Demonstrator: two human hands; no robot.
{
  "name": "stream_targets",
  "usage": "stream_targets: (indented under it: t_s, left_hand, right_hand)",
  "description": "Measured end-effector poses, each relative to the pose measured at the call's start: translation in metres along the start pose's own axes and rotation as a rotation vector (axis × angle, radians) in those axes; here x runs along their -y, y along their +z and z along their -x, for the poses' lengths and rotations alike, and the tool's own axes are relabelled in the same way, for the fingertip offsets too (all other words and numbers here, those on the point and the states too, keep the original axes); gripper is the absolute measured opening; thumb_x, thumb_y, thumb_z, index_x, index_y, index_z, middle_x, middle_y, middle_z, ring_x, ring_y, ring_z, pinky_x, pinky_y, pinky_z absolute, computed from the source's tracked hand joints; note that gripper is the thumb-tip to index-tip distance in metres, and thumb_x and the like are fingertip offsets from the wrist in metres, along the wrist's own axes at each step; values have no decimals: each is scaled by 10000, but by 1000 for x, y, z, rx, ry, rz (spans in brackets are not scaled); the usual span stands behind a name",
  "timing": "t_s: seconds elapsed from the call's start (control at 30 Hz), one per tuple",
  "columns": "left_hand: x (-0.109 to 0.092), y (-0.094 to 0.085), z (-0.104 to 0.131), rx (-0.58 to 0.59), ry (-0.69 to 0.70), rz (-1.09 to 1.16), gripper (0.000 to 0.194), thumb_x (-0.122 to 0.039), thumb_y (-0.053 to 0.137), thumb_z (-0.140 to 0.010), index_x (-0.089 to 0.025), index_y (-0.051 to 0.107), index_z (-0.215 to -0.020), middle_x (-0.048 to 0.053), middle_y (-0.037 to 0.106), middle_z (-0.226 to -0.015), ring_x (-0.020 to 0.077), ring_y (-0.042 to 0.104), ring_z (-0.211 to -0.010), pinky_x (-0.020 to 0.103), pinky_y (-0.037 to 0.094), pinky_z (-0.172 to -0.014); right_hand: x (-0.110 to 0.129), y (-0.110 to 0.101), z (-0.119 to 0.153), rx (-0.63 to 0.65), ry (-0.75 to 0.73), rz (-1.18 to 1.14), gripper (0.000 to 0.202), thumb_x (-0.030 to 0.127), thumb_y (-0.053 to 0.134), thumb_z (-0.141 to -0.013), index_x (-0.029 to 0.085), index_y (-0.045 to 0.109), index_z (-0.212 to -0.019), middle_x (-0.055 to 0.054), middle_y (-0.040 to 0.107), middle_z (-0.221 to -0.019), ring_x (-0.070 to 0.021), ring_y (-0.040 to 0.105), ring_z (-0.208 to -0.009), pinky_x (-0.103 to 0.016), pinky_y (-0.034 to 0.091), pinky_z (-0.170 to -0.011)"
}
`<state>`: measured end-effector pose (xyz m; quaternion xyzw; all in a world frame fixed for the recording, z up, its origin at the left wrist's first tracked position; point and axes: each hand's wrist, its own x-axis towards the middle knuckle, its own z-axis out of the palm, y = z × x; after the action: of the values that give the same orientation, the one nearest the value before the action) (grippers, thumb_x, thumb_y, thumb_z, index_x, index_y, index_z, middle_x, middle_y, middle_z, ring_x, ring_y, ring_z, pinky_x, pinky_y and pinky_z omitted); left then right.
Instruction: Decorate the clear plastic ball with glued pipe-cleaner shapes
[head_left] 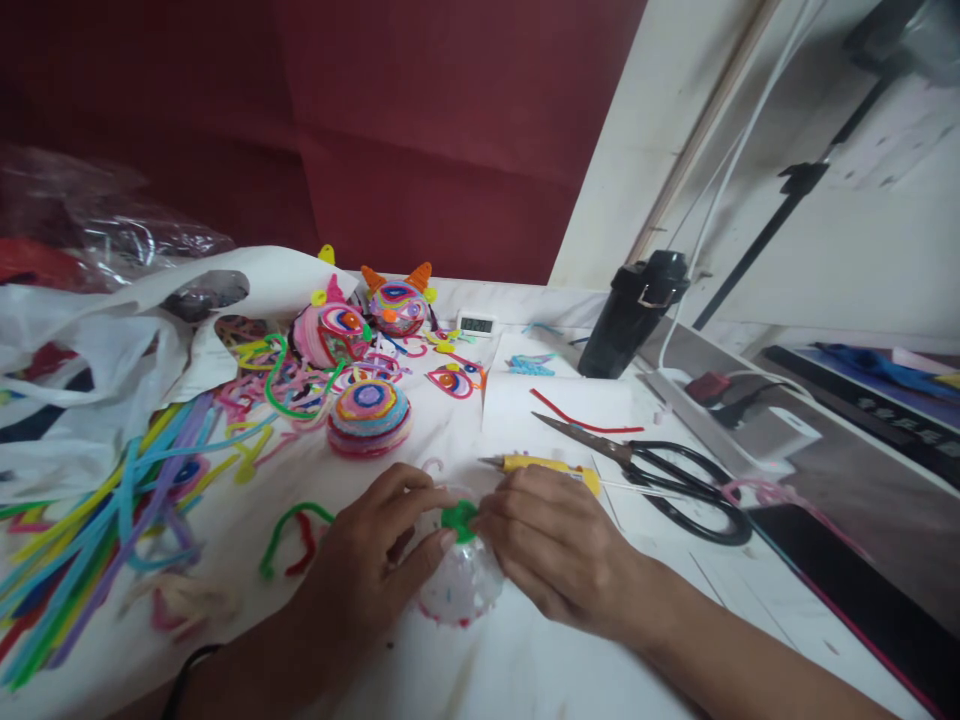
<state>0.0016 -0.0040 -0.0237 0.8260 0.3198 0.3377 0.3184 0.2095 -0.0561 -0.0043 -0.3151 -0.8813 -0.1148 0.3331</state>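
Note:
A clear plastic dome (456,588) with a pinkish lower edge stands on the table between my hands. On its top sits a small green coil, apparently pipe cleaner (459,520). My left hand (382,535) grips the dome from the left, thumb and forefinger at the green coil. From the right, the fingers of my right hand (547,535) pinch at the coil's edge, partly hidden behind the knuckles. Just beyond my right hand lies a yellow-handled pointed tool (532,463). A ball covered in coloured coils (367,418) rests past my left hand.
Large black-handled scissors (679,480) and a phone (847,590) lie at right. A dark bottle (634,315) stands behind them. Loose pipe cleaners (112,540) spread across the left. Two decorated heads (330,335) sit at the back near a small digital clock (475,324).

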Motion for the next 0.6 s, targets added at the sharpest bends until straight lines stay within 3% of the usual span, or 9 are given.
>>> stream_targets:
  t_s: [0.13, 0.47, 0.6]
  left_hand:
    - [-2, 1, 0, -47, -2, 16, 218, -311, 638, -839, -280, 743, -1028, 35, 655, -941, 124, 535, -576, 232, 429, -565]
    - [3, 1, 3, -34, 15, -42, 215, -302, 645, -837, -274, 738, -1029, 42, 657, -967, 139, 561, -617, 246, 467, -626]
    - [5, 2, 4, -37, 54, -74, 197, -278, 633, -848, -257, 729, -1019, 49, 647, -977, 177, 624, -761, 250, 488, -697]
  right_hand:
    - [1, -1, -2, 27, 59, -48, 259, 121, 401, -953, 93, 655, -997, -98, 642, -742, -204, 546, -701, -344, 469, -618]
    - [-1, 3, -1, 26, 83, -120, 231, 94, 443, -912, 115, 670, -951, -97, 640, -767, -199, 514, -689, -343, 432, -603]
    - [-2, 2, 0, -7, 64, -114, 225, 117, 452, -928, 114, 676, -947, -91, 636, -750, -199, 506, -675, -340, 421, -584]
